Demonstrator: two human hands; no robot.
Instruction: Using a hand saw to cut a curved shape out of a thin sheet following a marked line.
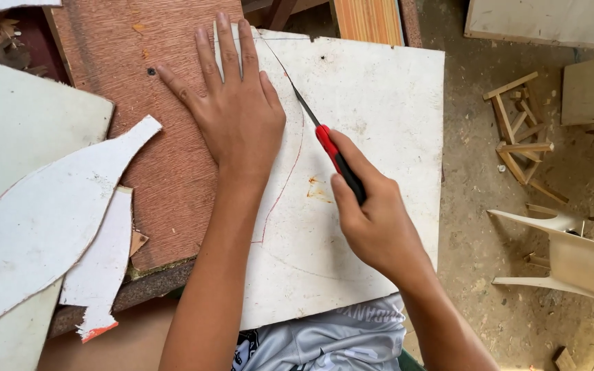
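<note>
**Thin white sheet, pinned flat and cut along a curve**

We press our left hand [238,113] flat, fingers spread, on the thin white flat board [372,103] lying on the brown wooden worktop [166,172]. It looks light, stiff yet bendable, so we pin it beside the red pencilled curve. Our right hand [376,220] grips the red-and-black-handled knife [335,158].

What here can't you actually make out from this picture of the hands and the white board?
- Head view: the knife handle's rear is wrapped by the right hand.
- Whether the blade cuts through the white board is too fine to tell.
- The board's edge under the left hand is covered by the palm.
- The white chair on the floor is cut off by the picture's right edge.
</note>
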